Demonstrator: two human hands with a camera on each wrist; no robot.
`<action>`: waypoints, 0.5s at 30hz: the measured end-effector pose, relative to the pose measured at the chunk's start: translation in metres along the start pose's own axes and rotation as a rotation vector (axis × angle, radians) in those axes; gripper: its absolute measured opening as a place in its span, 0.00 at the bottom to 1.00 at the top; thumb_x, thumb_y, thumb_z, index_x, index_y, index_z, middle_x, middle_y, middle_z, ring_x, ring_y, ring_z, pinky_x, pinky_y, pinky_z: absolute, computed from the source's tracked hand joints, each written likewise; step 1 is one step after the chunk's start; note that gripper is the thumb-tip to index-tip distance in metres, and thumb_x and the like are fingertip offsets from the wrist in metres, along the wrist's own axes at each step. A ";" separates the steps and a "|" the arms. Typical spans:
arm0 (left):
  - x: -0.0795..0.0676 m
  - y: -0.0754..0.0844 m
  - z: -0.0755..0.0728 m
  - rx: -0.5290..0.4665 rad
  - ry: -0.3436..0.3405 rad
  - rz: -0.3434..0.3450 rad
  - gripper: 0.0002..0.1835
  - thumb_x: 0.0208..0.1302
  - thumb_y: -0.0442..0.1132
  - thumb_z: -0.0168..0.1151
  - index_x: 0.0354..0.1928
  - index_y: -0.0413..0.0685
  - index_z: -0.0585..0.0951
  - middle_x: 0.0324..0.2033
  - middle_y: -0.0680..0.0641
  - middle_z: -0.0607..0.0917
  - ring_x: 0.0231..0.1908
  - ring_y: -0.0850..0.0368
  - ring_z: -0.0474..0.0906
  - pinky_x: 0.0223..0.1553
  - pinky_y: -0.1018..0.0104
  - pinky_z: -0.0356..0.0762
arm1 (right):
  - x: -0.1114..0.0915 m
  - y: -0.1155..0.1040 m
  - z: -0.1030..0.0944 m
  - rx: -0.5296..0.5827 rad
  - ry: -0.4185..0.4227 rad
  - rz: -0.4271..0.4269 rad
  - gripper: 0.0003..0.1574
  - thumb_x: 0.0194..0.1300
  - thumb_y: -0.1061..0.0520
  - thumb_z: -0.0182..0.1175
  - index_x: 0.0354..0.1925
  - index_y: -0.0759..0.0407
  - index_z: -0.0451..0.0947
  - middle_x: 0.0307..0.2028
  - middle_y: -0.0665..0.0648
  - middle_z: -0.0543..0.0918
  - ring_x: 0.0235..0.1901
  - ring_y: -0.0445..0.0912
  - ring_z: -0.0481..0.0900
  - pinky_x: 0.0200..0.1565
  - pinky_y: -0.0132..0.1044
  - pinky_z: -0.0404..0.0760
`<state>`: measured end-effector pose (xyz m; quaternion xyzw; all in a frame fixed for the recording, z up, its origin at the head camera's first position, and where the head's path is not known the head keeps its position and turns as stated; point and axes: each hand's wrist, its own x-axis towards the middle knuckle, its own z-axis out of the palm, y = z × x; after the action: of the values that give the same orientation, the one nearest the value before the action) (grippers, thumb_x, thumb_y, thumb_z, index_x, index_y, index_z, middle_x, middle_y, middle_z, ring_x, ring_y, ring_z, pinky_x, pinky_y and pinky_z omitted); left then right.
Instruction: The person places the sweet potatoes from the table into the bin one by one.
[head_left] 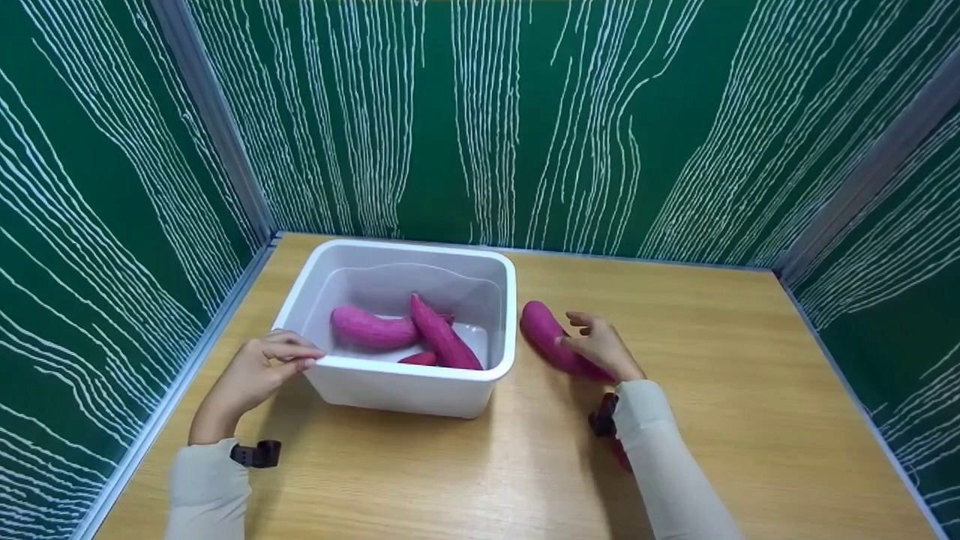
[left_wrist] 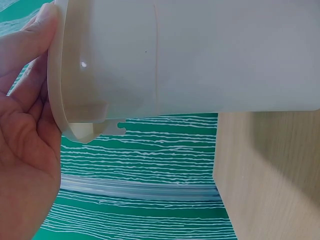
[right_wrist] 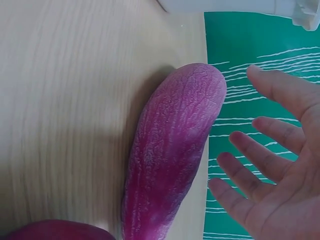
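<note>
My left hand [head_left: 259, 375] pinches the front left corner rim of a white plastic bin [head_left: 405, 394]; in the left wrist view the thumb [left_wrist: 37, 40] lies against the rim's outside. Inside the bin lie several purple-pink sweet potatoes, among them a blunt one [head_left: 375, 328] and a tapered one [head_left: 448, 337] leaning toward the front wall. Right of the bin, a wrinkled purple sweet potato [right_wrist: 170, 150] rests on the table. My right hand [head_left: 600, 346] hovers over it, fingers spread and holding nothing in the right wrist view.
Another dark red-purple sweet potato [right_wrist: 60, 232] lies nearer the front, mostly hidden under the right forearm in the head view. The wooden table [head_left: 750, 420] is enclosed by green walls [head_left: 562, 150] with white streaks and grey metal posts [head_left: 217, 112].
</note>
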<state>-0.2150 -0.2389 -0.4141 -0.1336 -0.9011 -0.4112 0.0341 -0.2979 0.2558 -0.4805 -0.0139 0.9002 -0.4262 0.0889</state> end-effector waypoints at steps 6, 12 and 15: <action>0.000 -0.001 -0.001 0.016 0.006 0.001 0.08 0.60 0.33 0.66 0.39 0.50 0.89 0.41 0.48 0.86 0.48 0.52 0.74 0.46 0.71 0.74 | 0.002 0.000 0.004 -0.010 -0.008 0.017 0.42 0.63 0.51 0.64 0.69 0.63 0.61 0.66 0.69 0.67 0.66 0.64 0.64 0.65 0.55 0.66; 0.000 -0.002 0.000 -0.004 0.014 0.035 0.08 0.60 0.32 0.65 0.38 0.50 0.89 0.39 0.49 0.86 0.43 0.61 0.74 0.42 0.75 0.73 | 0.003 0.003 0.007 0.008 -0.014 0.026 0.44 0.61 0.52 0.65 0.70 0.63 0.59 0.66 0.69 0.67 0.67 0.64 0.62 0.65 0.55 0.65; -0.001 -0.001 0.000 -0.013 0.011 0.030 0.08 0.60 0.32 0.65 0.39 0.50 0.89 0.39 0.49 0.86 0.43 0.62 0.74 0.42 0.74 0.74 | 0.004 0.004 0.008 0.010 -0.022 0.027 0.44 0.62 0.52 0.64 0.70 0.64 0.59 0.67 0.69 0.66 0.67 0.64 0.61 0.66 0.55 0.64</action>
<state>-0.2145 -0.2397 -0.4155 -0.1453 -0.8960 -0.4173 0.0442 -0.2998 0.2523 -0.4892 -0.0062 0.8971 -0.4291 0.1047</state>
